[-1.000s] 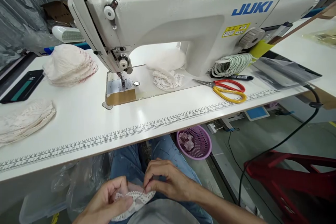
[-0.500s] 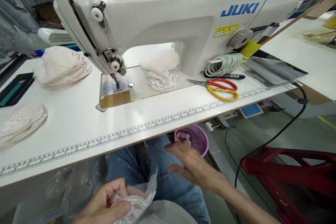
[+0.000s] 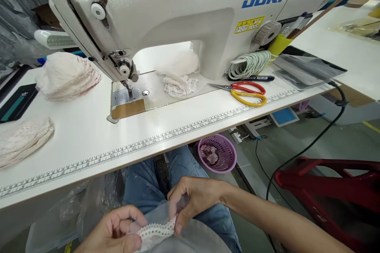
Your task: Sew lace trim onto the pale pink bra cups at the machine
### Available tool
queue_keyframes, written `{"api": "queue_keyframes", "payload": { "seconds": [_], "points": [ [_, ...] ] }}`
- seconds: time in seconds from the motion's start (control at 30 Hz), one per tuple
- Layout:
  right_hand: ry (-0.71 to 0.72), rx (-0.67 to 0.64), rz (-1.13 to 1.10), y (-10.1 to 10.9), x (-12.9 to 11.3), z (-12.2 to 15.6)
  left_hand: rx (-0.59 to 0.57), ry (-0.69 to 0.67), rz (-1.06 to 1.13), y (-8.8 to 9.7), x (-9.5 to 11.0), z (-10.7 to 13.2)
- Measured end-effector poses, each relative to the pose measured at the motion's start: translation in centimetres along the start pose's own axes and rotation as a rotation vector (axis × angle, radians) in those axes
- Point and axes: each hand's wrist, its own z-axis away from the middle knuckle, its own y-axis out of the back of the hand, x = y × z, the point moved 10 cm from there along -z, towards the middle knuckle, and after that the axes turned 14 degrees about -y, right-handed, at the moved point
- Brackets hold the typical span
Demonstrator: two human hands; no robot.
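Note:
Above my lap, a sheer white fabric piece with lace trim (image 3: 157, 230) is stretched between both hands. My left hand (image 3: 114, 231) pinches the lace at its left end, thumb on top. At the other end of the lace, my right hand (image 3: 192, 201) grips the edge between thumb and fingers. The rest of the sheer cloth hangs toward me and runs out of view at the bottom. Beyond the table edge stands a white sewing machine (image 3: 178, 12), with a bunched lace piece (image 3: 179, 85) lying on its bed.
Red-and-yellow scissors (image 3: 247, 93), a coil of pale cord (image 3: 249, 65) and a black marker (image 3: 258, 78) lie right of the bed. Fabric stacks (image 3: 67, 75) and a phone (image 3: 18, 102) are at left. A purple basket (image 3: 228, 154) sits below; a red frame (image 3: 323, 193) stands right.
My right hand has come down and left from beside the basket and taken hold of the lace's right end. The lace is now drawn straighter. The view has shifted slightly.

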Motion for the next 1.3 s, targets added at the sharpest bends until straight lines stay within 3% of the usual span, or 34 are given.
{"api": "queue_keyframes", "payload": {
  "seconds": [0.33,0.5,0.63,0.83,1.03,1.2,1.3],
  "points": [
    [0.0,0.039,0.013,0.7,0.3,-0.1,-0.094,-0.105,-0.13,-1.0,0.9,-0.2],
    [0.021,-0.007,-0.018,0.5,0.1,-0.2,-0.091,-0.015,-0.175,-0.2,-0.3,0.2],
    [-0.02,0.012,-0.05,0.7,0.9,-0.6,-0.046,0.004,-0.09,0.0,-0.2,0.4],
    [-0.026,0.033,-0.097,0.7,1.3,-1.0,-0.015,-0.107,0.078,-0.3,-0.6,0.2],
    [-0.055,0.081,-0.062,1.0,1.5,-0.9,0.017,-0.025,-0.159,1.0,-1.7,0.8],
    [-0.022,0.05,-0.057,0.5,1.2,-1.1,-0.015,-0.045,-0.342,1.5,-0.2,0.9],
    [-0.03,0.023,-0.071,0.2,1.2,-1.5,-0.084,-0.108,-0.413,0.4,0.9,0.5]
  ]
}}
